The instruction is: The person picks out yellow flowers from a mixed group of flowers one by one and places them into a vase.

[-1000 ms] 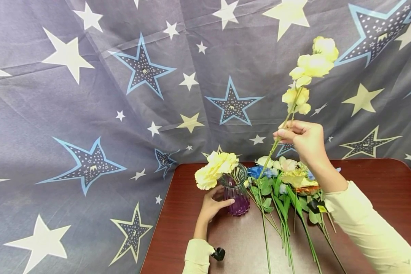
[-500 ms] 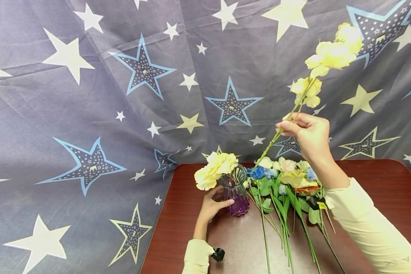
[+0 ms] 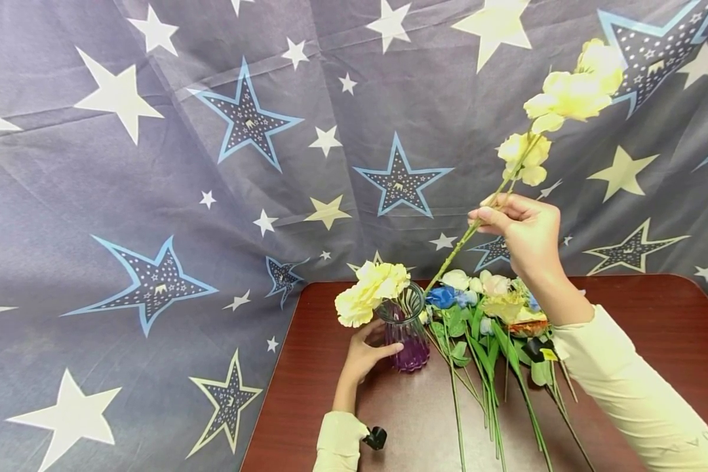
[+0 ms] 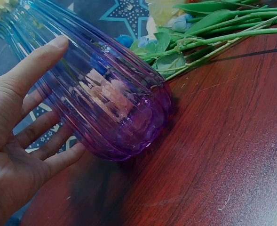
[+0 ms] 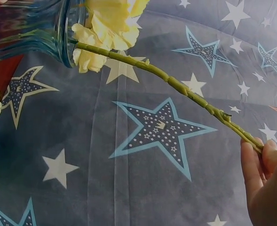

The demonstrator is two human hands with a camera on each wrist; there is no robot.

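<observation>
A star-printed backdrop (image 3: 153, 164) filled the left of the head view, hanging behind a dark red table (image 3: 655, 314). At about seven o'clock from the centre, the person's left hand (image 3: 362, 354) lay against the ribbed purple glass vase (image 3: 410, 337), thumb and fingers spread and only slightly bent along its side, steadying rather than clenching it. A pale yellow bloom (image 3: 368, 292) leaned over the vase's rim at its ten o'clock. Just to the right of the vase, a bunch of loose flowers (image 3: 490, 308) lay on the table, heads at twelve o'clock and green stems running toward six. Above them the right hand (image 3: 522, 233) pinched the green stem of a long yellow flower spray (image 3: 566, 98) between thumb and fingers. The spray slanted up toward one o'clock, while its lower tip reached the mouth of the vase, as the right wrist view showed.
</observation>
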